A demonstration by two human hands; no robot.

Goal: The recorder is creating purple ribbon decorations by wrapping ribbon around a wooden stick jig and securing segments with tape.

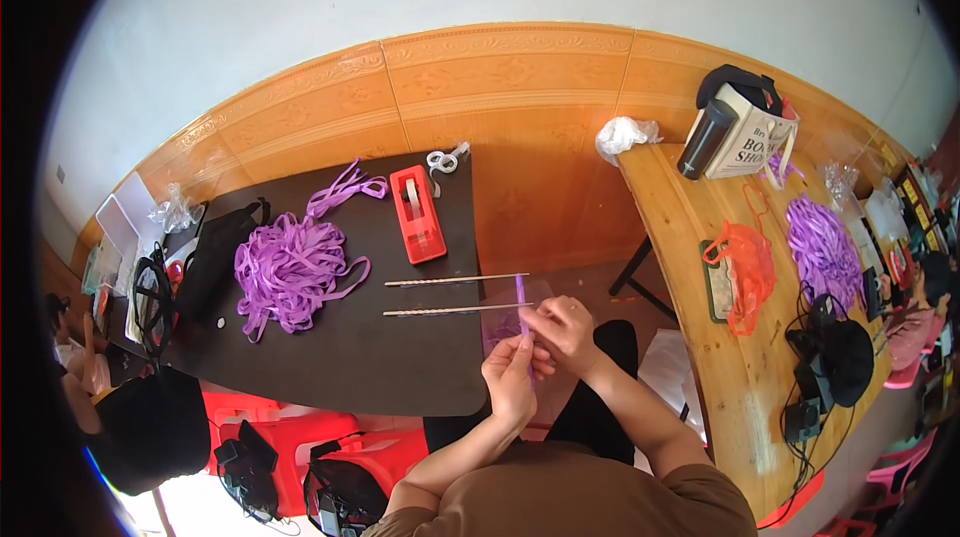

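Two chopsticks, an upper one [450, 280] and a lower one [450, 312], lie roughly parallel on the dark table, their tips jutting past its right edge. Across those tips runs a narrow purple ribbon [520, 289], reaching down to my hands. My left hand [511, 379] is closed, pinching the ribbon between thumb and fingers below the lower chopstick. Beside it on the right, my right hand [566, 335] has its fingers curled in against the same ribbon, close to the lower tip. Its exact grip is partly hidden by the fingers.
The dark table [400, 377] also carries a purple ribbon pile [290, 272], a red tape dispenser [417, 215] and a white tape roll [441, 162]. On the right-hand wooden table [735, 407] are an orange bag [745, 272], a dark bottle [707, 140] and more ribbon [822, 247]. Red stools [370, 462] stand below.
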